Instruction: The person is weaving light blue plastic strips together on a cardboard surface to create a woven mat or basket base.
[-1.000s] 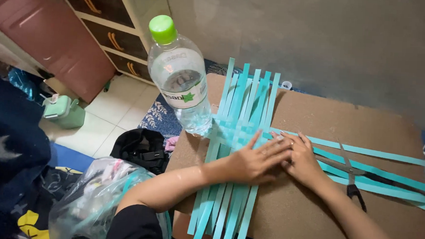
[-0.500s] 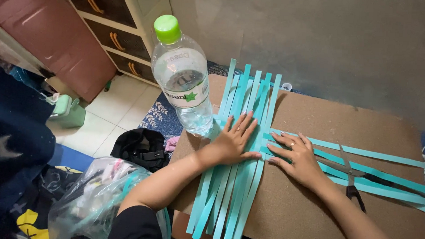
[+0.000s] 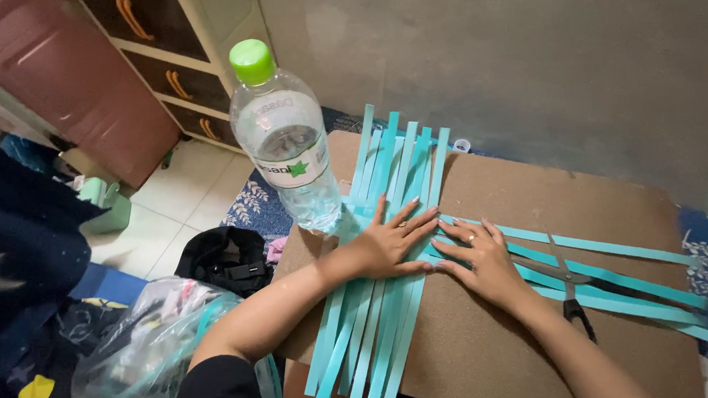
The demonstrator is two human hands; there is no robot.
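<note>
I'm looking down on a brown cardboard worktop (image 3: 523, 361) with teal paper strips (image 3: 380, 321) laid across it. My left hand (image 3: 392, 243) lies flat, fingers spread wide, pressing on the strips that run toward me; its grip holds nothing, just palm down on the paper. My right hand (image 3: 480, 258) sits just beside it, also flat and open, fingers fanned over the spot where the sideways strips (image 3: 608, 277) meet the others. The two hands nearly touch at the fingertips. A pair of scissors (image 3: 569, 287) rests on the sideways strips, to the right of my right hand. A clear water bottle with a green cap (image 3: 280, 139) stands at the worktop's left edge, just beside my left hand.
</note>
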